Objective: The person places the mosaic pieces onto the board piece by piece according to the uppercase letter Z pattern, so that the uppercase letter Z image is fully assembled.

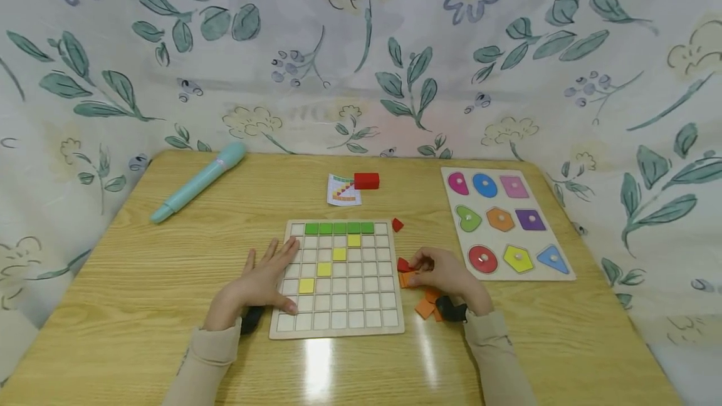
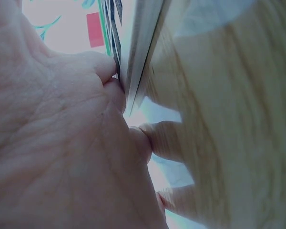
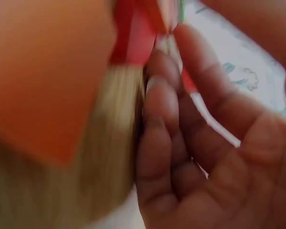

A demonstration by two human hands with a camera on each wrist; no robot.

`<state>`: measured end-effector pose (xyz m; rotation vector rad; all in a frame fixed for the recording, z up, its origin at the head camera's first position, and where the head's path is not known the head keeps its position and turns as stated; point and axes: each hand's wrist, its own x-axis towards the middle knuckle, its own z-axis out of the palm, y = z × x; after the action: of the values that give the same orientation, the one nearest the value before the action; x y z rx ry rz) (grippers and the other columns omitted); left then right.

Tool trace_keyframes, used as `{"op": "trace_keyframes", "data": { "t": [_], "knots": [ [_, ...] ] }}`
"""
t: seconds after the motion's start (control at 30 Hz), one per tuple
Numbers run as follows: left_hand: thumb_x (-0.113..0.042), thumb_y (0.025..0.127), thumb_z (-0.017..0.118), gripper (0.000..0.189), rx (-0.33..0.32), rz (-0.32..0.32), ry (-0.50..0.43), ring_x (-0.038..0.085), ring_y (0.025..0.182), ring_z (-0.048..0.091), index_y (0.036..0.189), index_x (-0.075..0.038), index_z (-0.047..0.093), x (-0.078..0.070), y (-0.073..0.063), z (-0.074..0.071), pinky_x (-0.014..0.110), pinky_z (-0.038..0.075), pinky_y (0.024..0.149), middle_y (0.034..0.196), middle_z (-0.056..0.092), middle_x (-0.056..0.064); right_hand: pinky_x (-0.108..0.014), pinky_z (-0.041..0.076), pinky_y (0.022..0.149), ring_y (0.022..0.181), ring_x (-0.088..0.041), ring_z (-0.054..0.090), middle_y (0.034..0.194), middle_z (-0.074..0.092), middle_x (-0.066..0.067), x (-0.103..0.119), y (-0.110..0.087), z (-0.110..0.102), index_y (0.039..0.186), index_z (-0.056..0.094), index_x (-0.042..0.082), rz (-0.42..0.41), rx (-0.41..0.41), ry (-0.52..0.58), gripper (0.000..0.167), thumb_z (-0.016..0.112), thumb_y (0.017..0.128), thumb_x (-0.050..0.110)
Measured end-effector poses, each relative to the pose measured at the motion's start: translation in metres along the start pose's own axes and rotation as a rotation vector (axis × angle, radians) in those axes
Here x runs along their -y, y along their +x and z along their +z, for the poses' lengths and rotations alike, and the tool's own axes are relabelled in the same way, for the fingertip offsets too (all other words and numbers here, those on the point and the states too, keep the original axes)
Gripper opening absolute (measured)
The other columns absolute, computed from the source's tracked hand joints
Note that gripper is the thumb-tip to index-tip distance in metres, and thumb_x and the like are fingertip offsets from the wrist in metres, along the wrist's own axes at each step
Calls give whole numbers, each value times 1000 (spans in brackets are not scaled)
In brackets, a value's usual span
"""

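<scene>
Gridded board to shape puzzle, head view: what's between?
Not bare. The head view shows the right hand, red pieces and orange tiles; some orange ones sit lower in frame than the shape puzzle.

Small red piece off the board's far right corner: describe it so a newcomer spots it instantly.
On the wooden table, find the pale grid board. Just off its far right corner lies a small red piece. It sits apart, whereas another red piece is right by the right hand, and the red block beyond the board is bigger.
</scene>
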<state>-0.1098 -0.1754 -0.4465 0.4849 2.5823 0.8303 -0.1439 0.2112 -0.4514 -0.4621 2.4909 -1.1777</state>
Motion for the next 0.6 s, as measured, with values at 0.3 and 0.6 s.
{"op": "trace_keyframes", "data": {
  "t": [0.3,0.6],
  "knots": [
    [-41,61,87,130,-2,-5,-9,47,147,-13,155,-3,6,-1,-3,-2,72,-20,106,163,0,18,-22,45,66,74,-15,53,82,61,-3,7,6,1,96,66,7,39,-74,-67,18,76,81,11],
    [-40,61,87,129,8,-4,-20,47,147,-12,155,-3,7,-2,-3,-3,71,-20,106,163,0,18,-25,51,72,80,-12,63,94,72,-2,40,23,33,105,72,10,34,-211,-61,17,69,89,15]
  ]
}}
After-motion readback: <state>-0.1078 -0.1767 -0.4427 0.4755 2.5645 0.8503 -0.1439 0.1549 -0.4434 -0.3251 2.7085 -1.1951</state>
